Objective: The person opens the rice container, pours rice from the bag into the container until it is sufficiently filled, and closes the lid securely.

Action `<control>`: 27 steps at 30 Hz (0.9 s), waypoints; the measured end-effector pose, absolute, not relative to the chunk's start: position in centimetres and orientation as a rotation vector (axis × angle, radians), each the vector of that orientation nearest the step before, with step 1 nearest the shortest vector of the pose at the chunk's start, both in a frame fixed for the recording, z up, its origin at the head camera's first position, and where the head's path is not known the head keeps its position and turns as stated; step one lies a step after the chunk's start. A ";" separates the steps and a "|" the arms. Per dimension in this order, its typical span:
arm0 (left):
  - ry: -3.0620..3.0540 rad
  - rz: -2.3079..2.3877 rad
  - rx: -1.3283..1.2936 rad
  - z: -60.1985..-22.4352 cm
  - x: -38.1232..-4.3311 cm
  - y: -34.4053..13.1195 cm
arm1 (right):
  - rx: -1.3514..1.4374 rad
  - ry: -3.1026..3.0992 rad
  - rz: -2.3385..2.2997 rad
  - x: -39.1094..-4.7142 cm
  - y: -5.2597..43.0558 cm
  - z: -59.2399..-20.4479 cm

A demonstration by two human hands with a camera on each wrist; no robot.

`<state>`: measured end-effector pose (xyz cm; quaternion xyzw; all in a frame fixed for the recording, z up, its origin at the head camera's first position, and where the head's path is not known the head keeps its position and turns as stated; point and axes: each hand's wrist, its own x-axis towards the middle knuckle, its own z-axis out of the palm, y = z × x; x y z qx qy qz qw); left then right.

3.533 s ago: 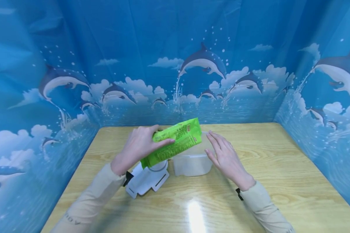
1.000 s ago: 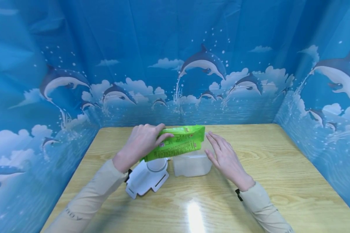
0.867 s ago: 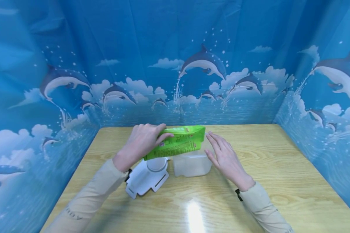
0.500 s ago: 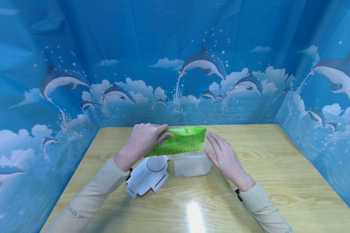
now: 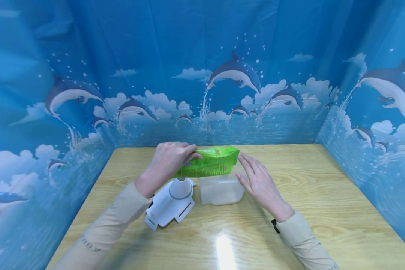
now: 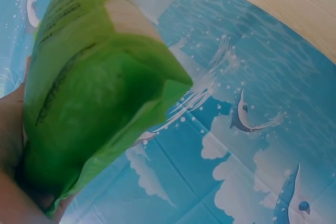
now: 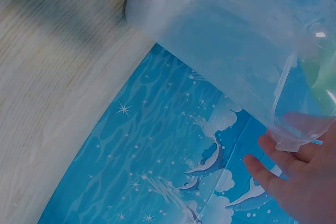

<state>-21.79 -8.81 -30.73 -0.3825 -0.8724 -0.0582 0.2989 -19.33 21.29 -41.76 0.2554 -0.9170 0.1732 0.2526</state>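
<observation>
My left hand (image 5: 172, 159) grips a bright green plastic bag (image 5: 210, 163) of printed film. The bag lies almost level, its right end over a translucent plastic container (image 5: 222, 191). In the left wrist view, the green bag (image 6: 100, 93) shows its crumpled end, with the hand wrapped round it at the lower left. White, grainy-looking stuff sits at the base of the container (image 7: 226, 40) in the right wrist view. The straight fingers of my right hand (image 5: 261, 182) touch the container's rim on its right side. The bag's mouth is hidden in the head view.
A white plastic lid (image 5: 165, 210) with side flaps and a round raised spout lies left of the container, below the bag. The wooden table (image 5: 310, 225) ends at a blue dolphin-print curtain (image 5: 175, 75) at the back and both sides.
The green bag has swung from a steep slant to nearly level, its left end rising. My left hand has shifted slightly right. Right hand, container and lid stay put.
</observation>
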 end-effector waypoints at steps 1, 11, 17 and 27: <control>-2.307 -0.153 -1.018 -30.8 -21.8 -8.8 | 0.695 -2.493 0.469 -19.3 21.3 -41.8; -2.133 -0.044 -1.052 -31.7 -22.5 -8.9 | 0.681 -2.505 0.467 -19.3 21.3 -41.7; -2.061 0.016 -1.081 -31.9 -23.1 -9.2 | 0.687 -2.502 0.481 -19.4 21.3 -41.8; -2.026 0.112 -1.159 -31.5 -23.5 -9.5 | 0.684 -2.498 0.490 -19.4 21.3 -41.8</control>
